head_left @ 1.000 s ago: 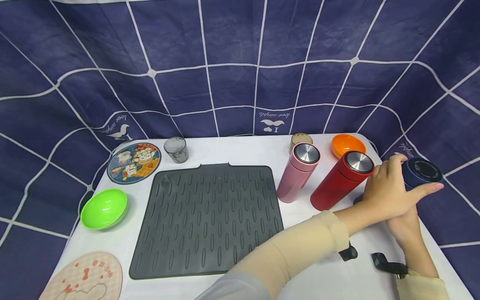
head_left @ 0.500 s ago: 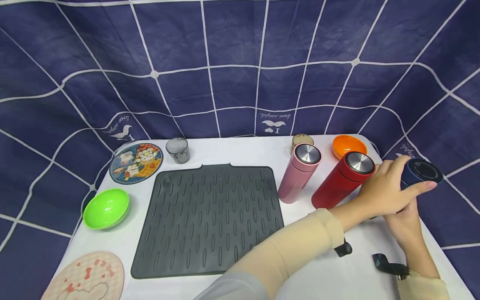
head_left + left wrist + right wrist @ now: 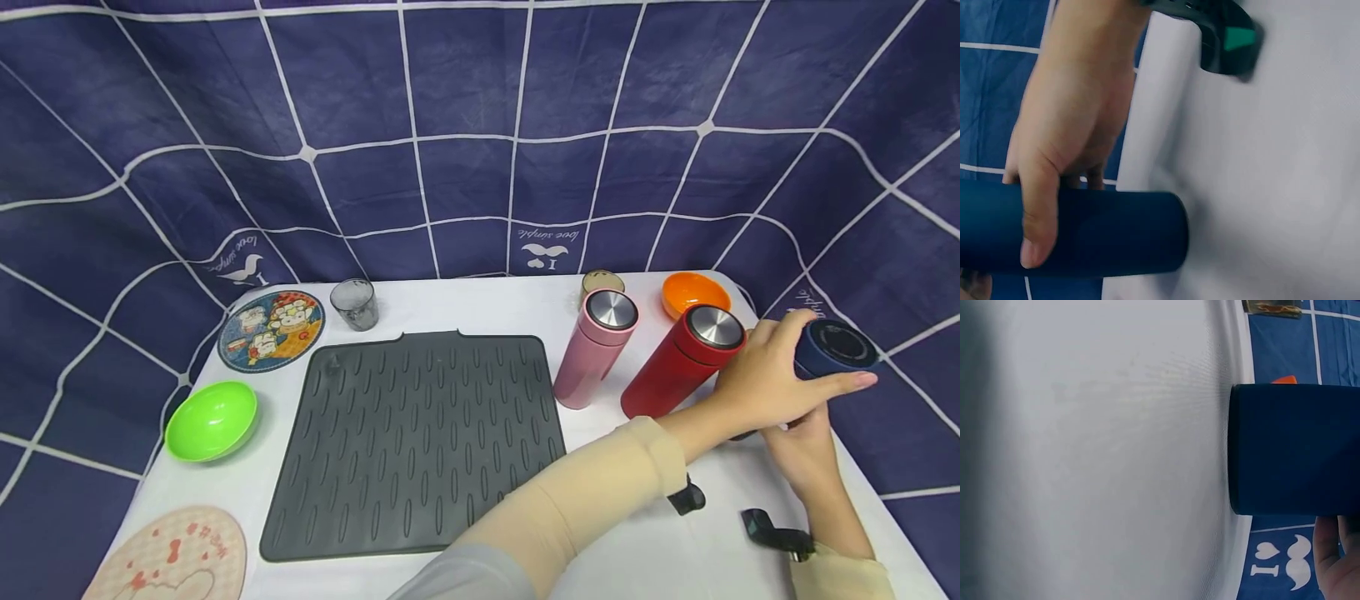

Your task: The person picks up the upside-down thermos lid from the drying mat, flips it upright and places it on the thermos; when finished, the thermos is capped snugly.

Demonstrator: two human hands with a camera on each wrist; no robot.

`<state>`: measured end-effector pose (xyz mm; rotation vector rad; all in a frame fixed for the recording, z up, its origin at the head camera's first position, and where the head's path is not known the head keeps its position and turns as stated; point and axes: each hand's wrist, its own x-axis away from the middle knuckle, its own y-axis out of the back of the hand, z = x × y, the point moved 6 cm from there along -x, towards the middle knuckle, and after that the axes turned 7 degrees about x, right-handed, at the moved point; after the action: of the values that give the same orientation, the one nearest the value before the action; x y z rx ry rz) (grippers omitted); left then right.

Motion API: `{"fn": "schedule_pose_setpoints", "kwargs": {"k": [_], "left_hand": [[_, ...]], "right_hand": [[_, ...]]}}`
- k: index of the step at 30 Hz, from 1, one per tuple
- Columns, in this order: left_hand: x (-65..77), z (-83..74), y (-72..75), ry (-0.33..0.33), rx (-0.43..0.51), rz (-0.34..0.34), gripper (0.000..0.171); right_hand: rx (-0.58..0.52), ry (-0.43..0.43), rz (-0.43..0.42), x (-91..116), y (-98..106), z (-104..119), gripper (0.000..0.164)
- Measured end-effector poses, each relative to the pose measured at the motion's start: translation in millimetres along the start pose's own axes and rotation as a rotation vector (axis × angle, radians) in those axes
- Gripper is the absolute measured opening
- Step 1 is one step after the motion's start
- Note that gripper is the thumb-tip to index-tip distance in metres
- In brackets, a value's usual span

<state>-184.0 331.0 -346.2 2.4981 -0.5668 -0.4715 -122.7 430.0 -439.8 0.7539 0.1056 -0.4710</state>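
Observation:
At the right end of the table, both hands hold a dark blue thermos bottle (image 3: 839, 342), which stands upright. My left hand (image 3: 765, 379) reaches across and grips it at the lid end, thumb along the near side and fingers round the far side. Lower down, my right hand (image 3: 802, 446) holds the body, mostly hidden behind the left hand in the head view. The left wrist view shows the right hand's thumb (image 3: 1039, 231) laid across the bottle, whose base is close to the white cloth. Beside the left hand stands a red thermos bottle (image 3: 663, 375).
A pink thermos bottle (image 3: 588, 367), an amber glass (image 3: 602, 281) and an orange bowl (image 3: 693, 294) stand nearby. The grey ribbed mat (image 3: 427, 433) covers the middle. Leftward are a grey glass (image 3: 355, 304), a green bowl (image 3: 212, 421) and two round mats, one patterned (image 3: 272, 330), one pink (image 3: 176, 554).
Both hands and the blue thermos bottle have shifted slightly left. The left thumb has drawn back a little around the lid. The other things look unmoved.

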Motion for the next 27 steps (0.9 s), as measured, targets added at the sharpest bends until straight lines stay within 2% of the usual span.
{"fn": "schedule_pose_setpoints", "kwargs": {"k": [3,5,7,10,12,13,15,17,19,21,23,25,27], "left_hand": [[-1.4,0.7,-3.7,-0.021,-0.031,0.095,0.076],[-1.7,1.5,-4.3,-0.011,-0.025,0.108,0.077],[-1.5,2.0,-2.4,0.02,0.035,0.068,0.081],[0.8,0.0,3.6,0.064,0.074,-0.054,0.083],[2.0,-3.0,7.4,0.063,0.061,-0.115,0.081],[2.2,-4.3,8.4,0.056,0.037,-0.125,0.079],[1.6,-5.8,9.5,0.018,0.002,-0.102,0.076],[0.3,-4.8,8.8,-0.018,0.035,-0.045,0.071],[-1.0,-3.3,7.5,-0.032,0.072,0.017,0.07],[-1.5,-2.8,6.4,-0.014,0.088,0.044,0.071],[-1.6,-4.4,6.4,0.015,0.075,0.019,0.076],[-1.3,-8.1,7.7,0.042,0.029,-0.039,0.082],[-1.5,-11.7,10.8,0.06,0.01,-0.102,0.083]], "right_hand": [[0.023,-0.012,-0.006,0.6,0.8,-1.2,0.062],[0.015,0.0,-0.012,-0.1,0.6,0.8,0.058],[-0.004,0.026,-0.023,-1.2,0.6,5.0,0.053],[-0.033,0.078,-0.039,-1.6,1.3,15.1,0.047],[-0.034,0.098,-0.05,-1.8,1.8,19.1,0.048],[-0.033,0.1,-0.053,-2.0,1.9,19.6,0.047],[-0.015,0.09,-0.055,-2.6,2.0,17.6,0.049],[0.023,0.059,-0.054,-3.4,1.2,10.9,0.053],[0.047,0.038,-0.05,-4.2,0.7,5.4,0.055],[0.049,0.029,-0.042,-4.5,-0.2,2.7,0.055],[0.041,0.046,-0.041,-3.5,0.5,7.7,0.05],[0.017,0.07,-0.05,-0.8,2.1,19.4,0.043],[0.005,0.085,-0.053,1.8,3.3,29.0,0.044]]}}
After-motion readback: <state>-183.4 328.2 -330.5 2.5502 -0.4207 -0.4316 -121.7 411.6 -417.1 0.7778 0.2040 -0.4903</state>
